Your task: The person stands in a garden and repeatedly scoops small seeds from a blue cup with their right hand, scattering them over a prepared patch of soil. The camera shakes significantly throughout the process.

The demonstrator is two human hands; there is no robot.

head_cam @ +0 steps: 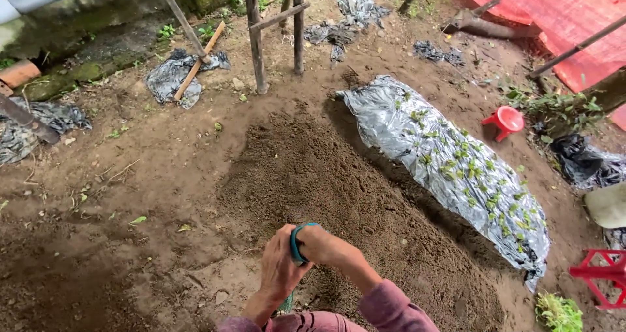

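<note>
A: Left hand is closed around the near side of a teal ring-shaped thing. Right hand is folded over its far side. Both grip it, held just above the soil bed.

B: How does it handle?

A: Judging by the thin rim, it's light and fairly stiff, probably plastic. Not fragile. Could be slick if the hands are muddy. Best grip is where they have it: opposite sides of the rim, fingers wrapped.

B: Look of it?

A: Teal, narrow curved edge, mostly hidden between the palms. Can't tell if it's a lid, cup or band. A bit of teal also shows below the left wrist.

B: Surroundings?

A: Loose dark soil right under the hands. Up and right of them, a silver plastic sheet with seedlings poking through. Further right, a red stool.
</note>
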